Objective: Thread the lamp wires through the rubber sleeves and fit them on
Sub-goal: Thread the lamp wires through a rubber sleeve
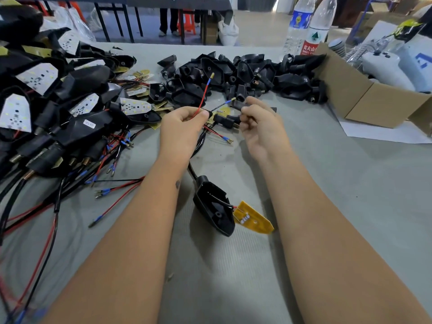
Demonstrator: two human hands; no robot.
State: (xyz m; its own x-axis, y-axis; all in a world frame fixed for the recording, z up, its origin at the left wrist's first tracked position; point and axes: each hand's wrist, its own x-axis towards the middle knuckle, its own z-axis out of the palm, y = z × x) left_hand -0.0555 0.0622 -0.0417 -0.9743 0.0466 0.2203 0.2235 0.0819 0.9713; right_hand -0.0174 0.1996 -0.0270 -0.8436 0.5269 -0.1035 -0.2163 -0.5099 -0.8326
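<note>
Nearest the camera, two bare forearms reach forward over the grey counter (327,183). Between them lies a black plastic lamp housing (214,206) with a yellow pointed circuit board (253,218) touching its edge at 4 o'clock; a black sheathed cable (192,170) runs from the housing's narrow end toward 12 o'clock, up to the hands.

The left hand (181,127) pinches a thin red wire (203,98) and a thin black wire (218,107) between thumb and fingers. The red wire rises toward 1 o'clock, ending in a brass tip; the black one points toward 2 o'clock, its tip just beside the right hand.

The right hand (259,122) grips small black rubber sleeves (228,119) in curled fingers, level with the left hand.

A loose heap of black rubber sleeves (245,73) lies at 12 o'clock. A pile of wired black lamp housings (58,108) fills 9 to 10 o'clock. An open cardboard box (364,97) sits at 2 o'clock, with two clear plastic bottles (308,26) at 1 o'clock.
</note>
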